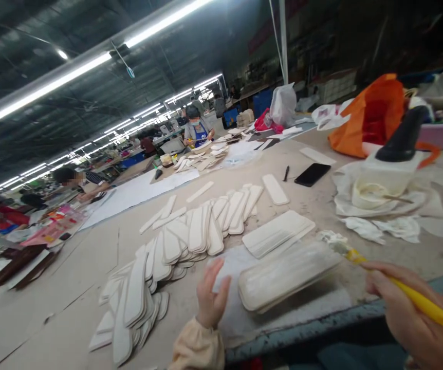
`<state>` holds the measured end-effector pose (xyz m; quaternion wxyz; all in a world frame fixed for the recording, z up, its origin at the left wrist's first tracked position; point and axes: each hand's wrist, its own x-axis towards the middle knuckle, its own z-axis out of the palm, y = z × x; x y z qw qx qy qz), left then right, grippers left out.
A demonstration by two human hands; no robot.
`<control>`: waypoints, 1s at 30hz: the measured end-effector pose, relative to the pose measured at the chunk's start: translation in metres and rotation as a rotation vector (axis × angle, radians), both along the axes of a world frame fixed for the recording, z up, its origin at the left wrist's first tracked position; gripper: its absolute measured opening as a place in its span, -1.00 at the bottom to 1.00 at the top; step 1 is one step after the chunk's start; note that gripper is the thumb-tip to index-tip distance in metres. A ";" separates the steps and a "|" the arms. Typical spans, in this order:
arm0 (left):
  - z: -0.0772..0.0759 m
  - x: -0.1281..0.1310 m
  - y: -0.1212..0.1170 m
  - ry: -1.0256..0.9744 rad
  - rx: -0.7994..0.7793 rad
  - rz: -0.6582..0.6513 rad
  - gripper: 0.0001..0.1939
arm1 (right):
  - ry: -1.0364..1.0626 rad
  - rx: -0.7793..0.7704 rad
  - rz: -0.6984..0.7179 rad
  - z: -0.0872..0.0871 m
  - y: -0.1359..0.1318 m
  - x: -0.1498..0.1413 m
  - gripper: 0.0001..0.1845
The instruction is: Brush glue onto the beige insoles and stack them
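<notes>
My right hand (pixel 418 308) is wrapped round the yellow handle of a brush (pixel 402 290). The brush's whitish bristles touch or hover at the right end of a stack of long, round-cornered pale pieces (pixel 283 277), whose top looks wet and streaked. My left hand (pixel 211 295) has its fingers apart and holds nothing, just left of that stack. Behind the stack lies a smaller pile of similar pieces (pixel 277 234). A long fanned heap of white rounded strips (pixel 183 236) spreads to the left of my left hand. White paper (pixel 233 267) lies under the stack.
A plastic container (pixel 379 174) of pale paste with a stick stands at the right on crumpled paper. Near it are a black phone (pixel 313 174) and an orange bag (pixel 379 115). The table's blue-grey edge (pixel 302 329) runs close in front. Other people work at tables beyond.
</notes>
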<state>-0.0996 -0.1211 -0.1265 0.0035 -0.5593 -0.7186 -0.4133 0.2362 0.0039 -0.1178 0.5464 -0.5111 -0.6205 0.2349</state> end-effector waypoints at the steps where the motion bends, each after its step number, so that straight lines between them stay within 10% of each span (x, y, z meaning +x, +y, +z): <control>1: 0.010 -0.012 0.006 0.012 -0.006 0.064 -0.65 | 0.014 0.002 -0.002 0.002 0.001 0.002 -0.86; 6: 0.035 -0.051 0.049 0.014 -0.144 0.056 -0.65 | 0.065 0.021 -0.064 0.010 0.006 0.005 -0.81; 16: -0.003 -0.011 0.153 0.164 -0.616 -0.160 -0.69 | 0.025 0.178 0.032 0.001 0.014 0.010 -0.82; 24: 0.005 -0.007 0.171 0.155 -0.777 -0.142 -0.78 | 0.009 0.210 0.081 0.009 0.017 0.012 -0.83; 30: 0.007 -0.003 0.171 -0.026 -0.620 -0.078 -0.75 | 0.028 0.204 0.074 0.009 0.019 0.012 -0.83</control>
